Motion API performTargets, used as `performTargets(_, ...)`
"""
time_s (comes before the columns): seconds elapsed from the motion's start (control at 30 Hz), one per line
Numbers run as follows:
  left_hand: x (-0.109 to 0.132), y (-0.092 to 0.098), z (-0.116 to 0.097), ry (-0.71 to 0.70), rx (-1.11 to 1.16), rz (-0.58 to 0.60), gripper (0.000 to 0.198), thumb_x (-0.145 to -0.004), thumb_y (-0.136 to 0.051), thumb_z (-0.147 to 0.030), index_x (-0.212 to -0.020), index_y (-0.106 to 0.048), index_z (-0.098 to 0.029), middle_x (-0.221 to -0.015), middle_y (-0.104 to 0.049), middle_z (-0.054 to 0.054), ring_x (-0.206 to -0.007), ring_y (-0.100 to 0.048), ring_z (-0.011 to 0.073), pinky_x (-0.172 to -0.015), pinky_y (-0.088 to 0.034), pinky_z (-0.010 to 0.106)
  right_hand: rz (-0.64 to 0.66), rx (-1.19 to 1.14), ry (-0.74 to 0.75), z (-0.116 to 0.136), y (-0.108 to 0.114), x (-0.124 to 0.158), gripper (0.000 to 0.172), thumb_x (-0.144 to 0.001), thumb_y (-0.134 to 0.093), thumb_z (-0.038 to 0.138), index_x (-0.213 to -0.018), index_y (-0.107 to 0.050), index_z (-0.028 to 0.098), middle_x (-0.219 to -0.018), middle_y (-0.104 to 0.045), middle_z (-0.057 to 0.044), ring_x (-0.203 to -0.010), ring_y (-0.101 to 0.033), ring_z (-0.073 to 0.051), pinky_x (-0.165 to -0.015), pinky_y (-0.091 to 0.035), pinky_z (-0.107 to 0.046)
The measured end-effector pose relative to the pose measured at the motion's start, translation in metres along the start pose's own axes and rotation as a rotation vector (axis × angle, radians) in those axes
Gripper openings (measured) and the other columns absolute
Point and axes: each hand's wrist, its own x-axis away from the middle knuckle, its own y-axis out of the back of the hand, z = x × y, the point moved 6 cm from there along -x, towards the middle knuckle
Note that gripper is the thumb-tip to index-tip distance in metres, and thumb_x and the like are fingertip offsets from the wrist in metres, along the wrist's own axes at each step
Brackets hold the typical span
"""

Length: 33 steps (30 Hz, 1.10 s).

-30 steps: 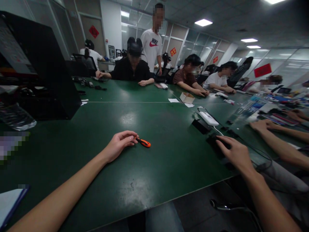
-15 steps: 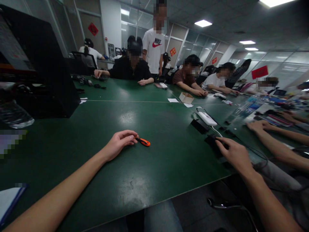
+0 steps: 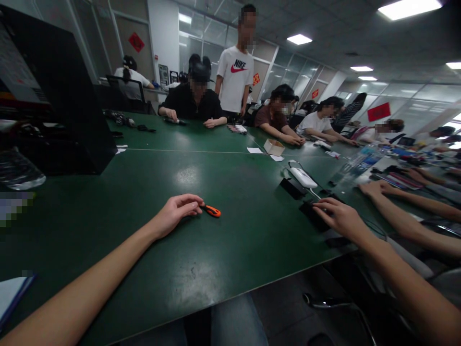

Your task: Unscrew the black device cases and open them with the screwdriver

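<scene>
Near the middle of the green table, my left hand [image 3: 180, 211] rests with thumb and fingers curled together around one end of a small tool. Its orange-and-black handle [image 3: 212, 211] sticks out to the right; the other end is hidden in my fingers. On the right, my right hand [image 3: 336, 216] lies with its fingers stretched out over a black block-like object [image 3: 312, 215] near the table edge. The fingertips seem to touch its top. Just beyond are a white device [image 3: 304, 178] with a white cable and another black box [image 3: 292, 188].
A large black case [image 3: 82, 115] stands at the left. Behind the white device are a small open cardboard box [image 3: 273, 147] and paper slips [image 3: 255, 150]. Another person's forearms [image 3: 399, 206] rest close on the right. Several people sit across the green table [image 3: 230, 254].
The view has shifted slightly. My right hand's fingers are stretched farther forward over the black object. My left hand keeps its hold. The seated person opposite has drawn one hand inward.
</scene>
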Motion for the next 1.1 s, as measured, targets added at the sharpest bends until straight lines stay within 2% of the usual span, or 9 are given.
performTargets(0.1, 0.000, 0.000, 0.000, -0.014, -0.012, 0.002, 0.028, -0.081, -0.079, -0.034, -0.102, -0.076, -0.015, -0.107, -0.075, 0.014, -0.089, -0.071, 0.0219, -0.082, -0.056, 0.034, 0.078, 0.017, 0.086, 0.000, 0.005, -0.009, 0.033, -0.095, -0.050, 0.045, -0.100, -0.076, 0.025, -0.108, -0.075, -0.009, -0.088, -0.072, -0.024, -0.077, -0.057, -0.037)
performTargets(0.17, 0.000, 0.000, -0.001, -0.014, -0.018, 0.007, 0.029, -0.082, -0.079, -0.034, -0.102, -0.076, -0.014, -0.108, -0.075, 0.014, -0.089, -0.071, 0.0218, -0.083, -0.056, 0.034, 0.070, -0.007, 0.119, -0.002, 0.009, -0.019, 0.033, -0.094, -0.051, 0.045, -0.098, -0.075, 0.024, -0.107, -0.075, -0.010, -0.093, -0.071, -0.025, -0.084, -0.056, -0.039)
performTargets(0.23, 0.001, 0.000, 0.000, -0.009, -0.022, 0.015, 0.029, -0.082, -0.078, -0.034, -0.103, -0.076, -0.014, -0.108, -0.075, 0.013, -0.090, -0.071, 0.0215, -0.084, -0.056, 0.033, 0.040, -0.067, 0.090, -0.004, 0.007, -0.028, 0.034, -0.093, -0.050, 0.047, -0.095, -0.074, 0.023, -0.105, -0.076, -0.011, -0.095, -0.071, -0.026, -0.088, -0.056, -0.041)
performTargets(0.33, 0.001, 0.001, 0.000, -0.005, -0.019, 0.023, 0.028, -0.083, -0.078, -0.034, -0.104, -0.076, -0.015, -0.109, -0.075, 0.013, -0.091, -0.070, 0.0209, -0.085, -0.055, 0.033, 0.008, -0.127, 0.003, -0.007, -0.004, -0.036, 0.036, -0.091, -0.047, 0.048, -0.086, -0.072, 0.022, -0.099, -0.077, -0.012, -0.090, -0.072, -0.027, -0.085, -0.056, -0.041)
performTargets(0.47, 0.001, 0.000, 0.001, -0.006, -0.030, 0.030, 0.029, -0.084, -0.077, -0.035, -0.105, -0.076, -0.015, -0.107, -0.075, 0.013, -0.088, -0.070, 0.0210, -0.083, -0.055, 0.034, -0.053, -0.132, -0.083, -0.008, -0.013, -0.033, 0.041, -0.094, -0.043, 0.049, -0.083, -0.070, 0.021, -0.098, -0.076, -0.016, -0.094, -0.072, -0.029, -0.088, -0.054, -0.041)
performTargets(0.57, 0.001, -0.001, 0.000, -0.008, -0.023, 0.025, 0.029, -0.082, -0.078, -0.035, -0.103, -0.076, -0.015, -0.106, -0.075, 0.013, -0.088, -0.070, 0.0221, -0.081, -0.056, 0.035, -0.065, -0.152, -0.124, -0.009, -0.011, -0.029, 0.044, -0.096, -0.039, 0.052, -0.081, -0.067, 0.022, -0.094, -0.076, -0.014, -0.089, -0.072, -0.028, -0.085, -0.053, -0.039)
performTargets(0.7, 0.001, -0.002, -0.002, -0.013, -0.020, 0.024, 0.028, -0.081, -0.078, -0.034, -0.101, -0.077, -0.014, -0.105, -0.075, 0.013, -0.089, -0.071, 0.0228, -0.081, -0.056, 0.035, -0.041, -0.177, -0.137, -0.010, -0.009, -0.030, 0.047, -0.097, -0.036, 0.056, -0.079, -0.065, 0.023, -0.090, -0.075, -0.011, -0.085, -0.071, -0.026, -0.082, -0.052, -0.037)
performTargets(0.97, 0.000, -0.002, -0.001, -0.005, -0.012, 0.013, 0.028, -0.081, -0.079, -0.035, -0.101, -0.077, -0.015, -0.105, -0.076, 0.013, -0.089, -0.071, 0.0219, -0.082, -0.054, 0.034, 0.016, -0.174, -0.108, -0.012, -0.016, -0.033, 0.046, -0.097, -0.035, 0.057, -0.083, -0.064, 0.024, -0.095, -0.074, -0.014, -0.092, -0.069, -0.028, -0.087, -0.051, -0.039)
performTargets(1.1, -0.001, 0.004, -0.002, -0.035, -0.004, -0.061, 0.027, -0.078, -0.081, -0.036, -0.096, -0.078, -0.016, -0.096, -0.076, 0.010, -0.082, -0.069, 0.0192, -0.078, -0.053, 0.032, 0.055, -0.150, -0.097, -0.011, -0.020, -0.034, 0.047, -0.097, -0.033, 0.059, -0.086, -0.063, 0.025, -0.098, -0.073, -0.016, -0.097, -0.066, -0.030, -0.089, -0.050, -0.041)
